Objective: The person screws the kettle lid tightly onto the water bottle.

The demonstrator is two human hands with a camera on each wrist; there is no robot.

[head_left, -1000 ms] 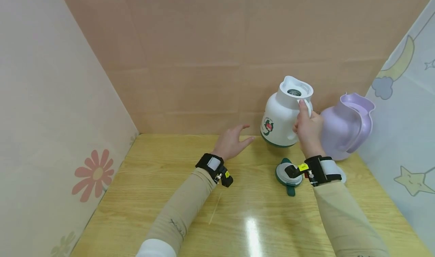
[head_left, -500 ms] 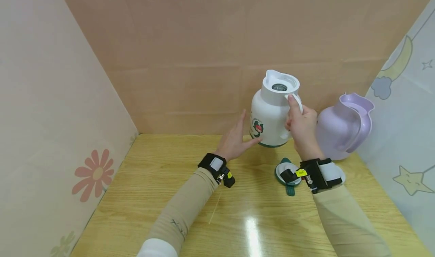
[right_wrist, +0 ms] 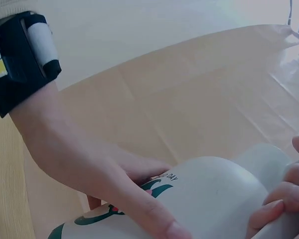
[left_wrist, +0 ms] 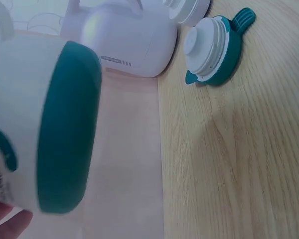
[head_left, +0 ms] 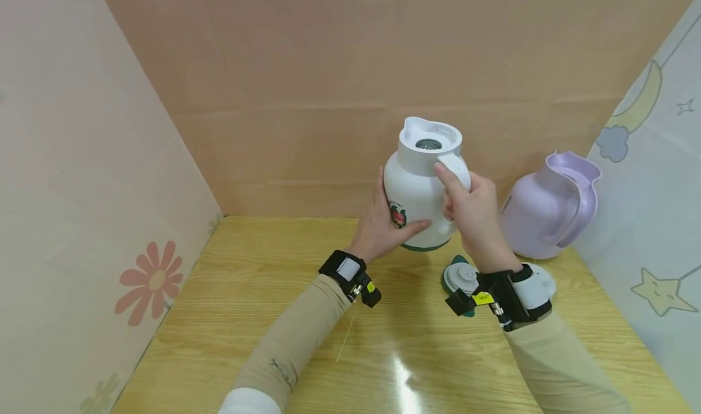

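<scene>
White plastic with a green band at its base, the flask (head_left: 418, 189) is up off the worktop (head_left: 306, 316), held between both hands in front of the back wall. The right hand (head_left: 473, 210) has its grip wrapped round the handle, thumb lying along the top of it. The left hand (head_left: 383, 222) steadies the flask's lower body, thumb and fingers spread against the printed side; the right wrist view shows that hand (right_wrist: 119, 194) pressed flat along the flask (right_wrist: 199, 199) rather than curled tight. The mouth of the flask is open and faces up.

The flask's green-and-white lid (head_left: 460, 279) lies on the worktop just below the flask, near the right wrist; the left wrist view shows the lid (left_wrist: 212, 52) resting upside down with its tab pointing away. A lilac jug (head_left: 547, 207) stands to the right of the flask, well clear of it, with a white lid (head_left: 539, 280) in front of it.

By my reading, the step in hand is carrying the open flask, weight on the handle and the left palm guiding. A next move would call for keeping it level and setting its base down flat, clear of the lid below.
</scene>
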